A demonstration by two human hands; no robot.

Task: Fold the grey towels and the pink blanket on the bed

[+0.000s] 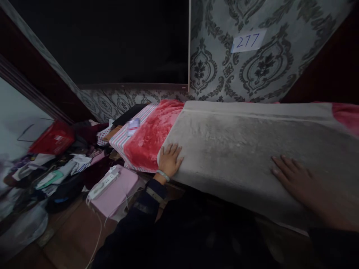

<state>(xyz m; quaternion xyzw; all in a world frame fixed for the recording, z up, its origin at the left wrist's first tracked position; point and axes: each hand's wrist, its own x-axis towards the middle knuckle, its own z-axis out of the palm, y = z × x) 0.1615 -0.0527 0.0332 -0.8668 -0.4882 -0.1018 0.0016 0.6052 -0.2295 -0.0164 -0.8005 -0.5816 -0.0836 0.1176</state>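
Observation:
A grey plush cloth covers a long raised surface along the wall. My left hand, with a pale bracelet at the wrist, lies with fingers spread on the cloth's left edge. Further right, my right hand rests on the cloth with its fingers stretched out. Neither hand holds anything. Left of the grey cloth lies a red plush cloth over a striped cloth. A small blurred item sits on these.
A pink stool bears a white power strip with trailing cords. Clothes and a red bag are piled at the left. Behind are a large black screen and a "277" paper on the wall.

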